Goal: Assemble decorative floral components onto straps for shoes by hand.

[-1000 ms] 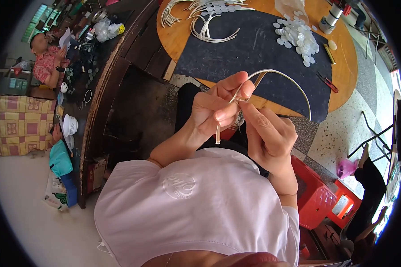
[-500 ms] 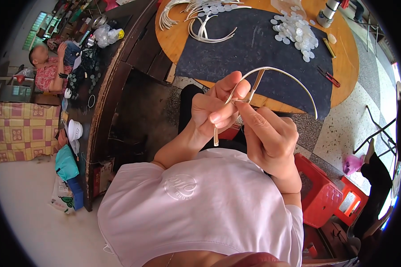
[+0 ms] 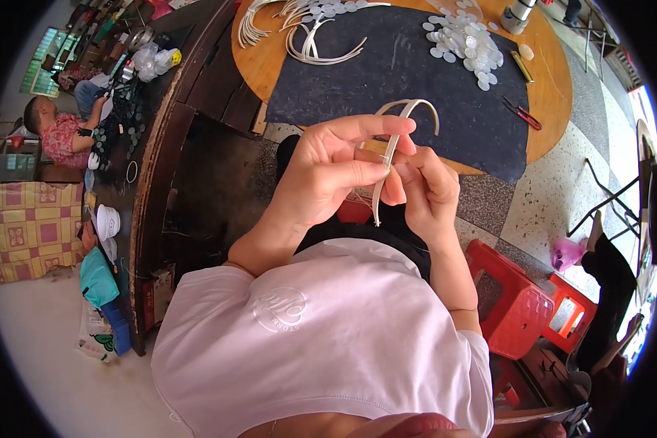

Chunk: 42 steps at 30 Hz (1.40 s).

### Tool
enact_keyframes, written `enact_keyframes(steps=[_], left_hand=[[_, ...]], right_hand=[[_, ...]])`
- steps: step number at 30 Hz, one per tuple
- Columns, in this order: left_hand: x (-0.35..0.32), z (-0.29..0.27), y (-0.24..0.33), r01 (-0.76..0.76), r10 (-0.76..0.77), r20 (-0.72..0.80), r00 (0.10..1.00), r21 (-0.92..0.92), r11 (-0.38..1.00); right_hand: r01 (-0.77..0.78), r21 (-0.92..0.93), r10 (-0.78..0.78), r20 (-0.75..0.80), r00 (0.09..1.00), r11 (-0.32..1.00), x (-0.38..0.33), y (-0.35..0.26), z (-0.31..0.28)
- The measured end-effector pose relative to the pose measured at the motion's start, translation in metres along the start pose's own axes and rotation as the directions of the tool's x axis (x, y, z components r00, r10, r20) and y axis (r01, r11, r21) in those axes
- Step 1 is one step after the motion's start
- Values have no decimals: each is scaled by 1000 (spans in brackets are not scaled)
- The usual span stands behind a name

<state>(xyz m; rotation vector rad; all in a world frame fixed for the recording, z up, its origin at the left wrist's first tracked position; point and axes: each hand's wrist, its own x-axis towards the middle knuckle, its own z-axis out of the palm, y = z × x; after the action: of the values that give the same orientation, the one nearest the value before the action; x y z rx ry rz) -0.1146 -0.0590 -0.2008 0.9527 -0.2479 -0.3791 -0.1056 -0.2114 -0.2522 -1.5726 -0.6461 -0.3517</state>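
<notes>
In front of my chest, above the near edge of the dark mat point(image 3: 394, 66), my left hand point(image 3: 317, 175) pinches a thin, cream-white curved strip point(image 3: 410, 109) between thumb and fingers. The strip bends over at the top, one end hanging to the right and the other pointing down below the fingers. Close on its right side is my right hand point(image 3: 434, 191), fingers curled together by the strip. Whatever it pinches there is too small or hidden to name.
Similar white strips point(image 3: 328, 58) lie at the mat's far left. A pile of translucent discs point(image 3: 478, 52) and red-handled pliers point(image 3: 523, 114) lie farther right on the round wooden table point(image 3: 558, 95). Red stools point(image 3: 515, 306) stand right; another person point(image 3: 62, 135) sits far left.
The strip has turned, so its arch now looks narrower. My left hand has opened out flatter around it, and my right hand has rotated and drawn in beside it. The view has shifted slightly.
</notes>
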Motion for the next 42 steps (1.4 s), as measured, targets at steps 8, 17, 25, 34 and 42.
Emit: enact_keyframes(steps=[8, 17, 25, 34, 42], left_hand=[[-1, 17, 0, 25, 7, -134, 991, 238, 971], [0, 13, 3, 87, -72, -80, 994, 200, 976], [0, 13, 3, 109, -102, -47, 994, 196, 975], [-3, 17, 4, 36, -15, -72, 997, 293, 955], [-1, 10, 3, 70, -58, -53, 997, 265, 962]], right_hand=[[126, 19, -123, -122, 985, 992, -7, 23, 11], [227, -138, -245, -130, 961, 964, -4, 26, 10], [219, -182, -243, -120, 963, 959, -7, 22, 7], [205, -160, -221, -92, 971, 966, -3, 12, 4], [233, -157, -248, -84, 965, 960, -4, 13, 6]])
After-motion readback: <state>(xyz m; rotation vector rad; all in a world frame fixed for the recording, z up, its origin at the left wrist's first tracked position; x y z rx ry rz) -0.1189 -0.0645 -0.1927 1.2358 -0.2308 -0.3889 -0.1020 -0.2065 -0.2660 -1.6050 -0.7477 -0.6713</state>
